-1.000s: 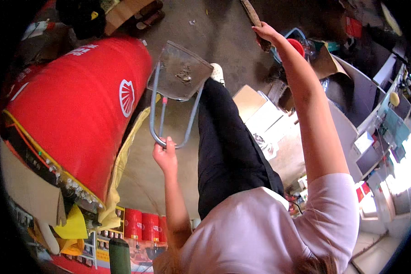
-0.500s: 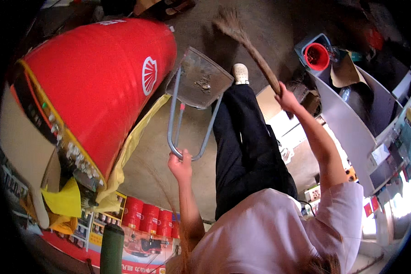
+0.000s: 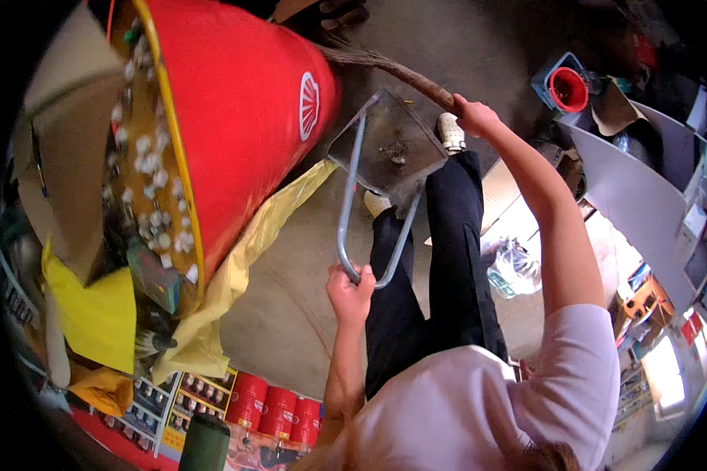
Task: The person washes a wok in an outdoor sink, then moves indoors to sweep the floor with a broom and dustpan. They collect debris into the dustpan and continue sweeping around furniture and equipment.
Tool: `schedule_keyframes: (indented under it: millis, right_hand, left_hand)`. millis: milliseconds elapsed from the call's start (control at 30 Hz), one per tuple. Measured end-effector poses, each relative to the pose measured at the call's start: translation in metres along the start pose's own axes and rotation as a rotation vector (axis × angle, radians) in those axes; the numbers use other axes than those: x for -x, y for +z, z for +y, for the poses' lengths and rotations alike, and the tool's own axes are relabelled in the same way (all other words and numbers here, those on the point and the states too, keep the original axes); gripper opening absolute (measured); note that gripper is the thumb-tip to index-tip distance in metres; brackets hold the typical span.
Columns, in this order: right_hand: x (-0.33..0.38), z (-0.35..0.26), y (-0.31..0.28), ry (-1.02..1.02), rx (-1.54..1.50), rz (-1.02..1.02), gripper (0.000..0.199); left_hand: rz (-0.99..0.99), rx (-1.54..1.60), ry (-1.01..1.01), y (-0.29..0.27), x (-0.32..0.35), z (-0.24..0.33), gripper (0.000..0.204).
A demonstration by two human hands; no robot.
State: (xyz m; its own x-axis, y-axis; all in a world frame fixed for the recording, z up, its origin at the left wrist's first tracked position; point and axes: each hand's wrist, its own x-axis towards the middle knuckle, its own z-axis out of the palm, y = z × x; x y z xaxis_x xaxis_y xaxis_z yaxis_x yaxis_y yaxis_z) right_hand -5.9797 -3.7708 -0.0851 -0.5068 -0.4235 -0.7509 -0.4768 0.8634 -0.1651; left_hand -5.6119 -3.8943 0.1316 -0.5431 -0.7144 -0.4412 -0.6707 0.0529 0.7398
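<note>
My left hand [image 3: 351, 294] is closed around the bent end of the looped metal tube handle of a dustpan [image 3: 369, 157]. A small heap of dirt [image 3: 397, 153] lies in its scuffed pan, which hangs over the floor ahead of my legs. My right hand [image 3: 477, 116] grips the brown handle of a broom [image 3: 416, 81] beyond the pan. The broom points left, and its bristle end reaches the side of a large red drum [image 3: 251, 102], partly dark there. My shoe [image 3: 450, 133] shows just right of the dustpan.
Small white pieces cover the drum's yellow-rimmed top. A pale yellow sheet [image 3: 263, 220] hangs beside it. At right, a blue bin with a red bucket [image 3: 568, 89] stands near grey panels [image 3: 620, 173] and a clear plastic bag [image 3: 514, 268]. Cardboard [image 3: 71, 173] leans at far left.
The broom has swung left and nearer, its bristles now by the red drum. My view has shifted, and a second shoe shows behind the dustpan. Both hands keep their holds.
</note>
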Motion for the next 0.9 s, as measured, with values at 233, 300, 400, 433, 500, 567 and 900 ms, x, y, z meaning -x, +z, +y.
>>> schedule_keyframes:
  millis: [233, 300, 400, 433, 500, 567, 900]
  right_hand:
    - [0.09, 0.027, 0.034, 0.096, 0.399, 0.028, 0.054]
    - [0.13, 0.063, 0.032, 0.032, 0.484, 0.022, 0.06]
    - [0.204, 0.075, -0.002, 0.082, 0.316, -0.08, 0.062]
    - [0.223, 0.092, -0.007, 0.055, 0.232, -0.063, 0.061]
    - [0.235, 0.115, -0.004, 0.059, 0.166, 0.007, 0.06]
    - [0.227, 0.143, 0.006, 0.128, 0.083, -0.011, 0.063]
    - [0.053, 0.111, 0.118, 0.466, -0.42, 0.139, 0.049]
  left_hand:
    - [-0.053, 0.016, 0.042, -0.02, 0.023, -0.02, 0.022]
    - [-0.053, -0.016, 0.136, -0.027, 0.033, -0.028, 0.021]
    - [-0.055, -0.076, 0.219, -0.034, 0.049, -0.026, 0.02]
    - [-0.048, -0.043, 0.193, -0.032, 0.056, -0.027, 0.02]
    - [-0.026, -0.002, 0.143, -0.031, 0.07, -0.031, 0.02]
    - [-0.027, 0.06, 0.025, -0.031, 0.088, -0.031, 0.02]
    - [-0.064, 0.184, -0.033, -0.041, 0.172, -0.08, 0.014]
